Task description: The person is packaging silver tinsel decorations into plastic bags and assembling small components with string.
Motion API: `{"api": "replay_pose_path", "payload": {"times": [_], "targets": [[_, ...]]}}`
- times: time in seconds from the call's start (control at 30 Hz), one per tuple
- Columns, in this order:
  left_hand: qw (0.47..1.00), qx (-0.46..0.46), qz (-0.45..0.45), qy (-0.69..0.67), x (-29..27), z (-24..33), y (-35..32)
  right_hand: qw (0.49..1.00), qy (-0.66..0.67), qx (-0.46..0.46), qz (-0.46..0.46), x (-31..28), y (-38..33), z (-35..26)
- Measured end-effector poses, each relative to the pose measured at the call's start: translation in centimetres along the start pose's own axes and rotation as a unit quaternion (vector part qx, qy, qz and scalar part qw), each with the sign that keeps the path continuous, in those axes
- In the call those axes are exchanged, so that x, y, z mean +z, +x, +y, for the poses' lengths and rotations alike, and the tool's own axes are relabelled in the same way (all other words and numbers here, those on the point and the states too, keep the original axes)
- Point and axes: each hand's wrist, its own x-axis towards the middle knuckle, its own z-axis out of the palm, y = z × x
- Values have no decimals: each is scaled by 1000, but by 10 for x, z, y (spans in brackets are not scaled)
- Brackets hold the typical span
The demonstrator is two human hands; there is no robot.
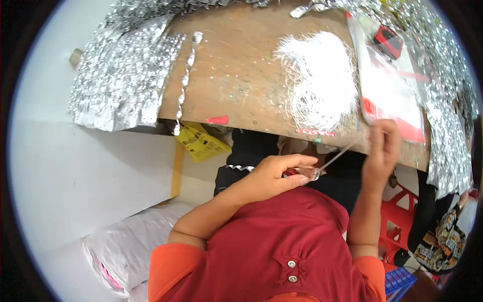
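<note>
In front of my apron, below the table's near edge, my left hand (284, 176) pinches the end of a twisted silver strip (239, 167). The strip's other part sticks out on the left behind my wrist, and a shiny looped end shows at my fingertips. A thin pale string (338, 155) runs taut from that end up to my right hand (382, 151). The fingers of my right hand are closed on the string, slightly blurred, beside the table edge. A bundle of white strings (322, 80) lies on the table ahead of my hands.
Silver twisted strips (121, 75) are heaped on the table's left, more silver strips (448, 146) hang at the right. A single strip (185, 78) lies on the wooden table (231, 75). A red-and-black object (388, 43) rests on a clear-and-red plastic sleeve (390, 95). A red stool (395, 216) stands right.
</note>
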Motion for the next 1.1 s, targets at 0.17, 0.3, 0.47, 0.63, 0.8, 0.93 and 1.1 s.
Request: {"api": "replay_pose_path", "payload": {"times": [0.17, 0.3, 0.47, 0.63, 0.8, 0.93, 1.1], "targets": [[988, 53, 91, 114, -22, -3, -5, 997, 34, 29, -55, -9, 1, 19], [927, 60, 353, 112, -67, 40, 11, 991, 101, 75, -35, 0, -10, 15], [877, 67, 450, 153, -159, 92, 45, 993, 44, 51, -100, -2, -13, 21], [743, 89, 543, 382, -242, 68, 95, 989, 59, 86, -101, -6, -21, 20], [694, 109, 519, 486, -255, 55, 96, 985, 79, 121, -95, -8, -20, 19], [610, 225, 477, 592, -238, 53, 115, 991, -2, 57, -119, -8, -18, 26], [634, 312, 361, 608, -175, 50, 191, 993, -9, 25, -117, 3, -14, 32]]}}
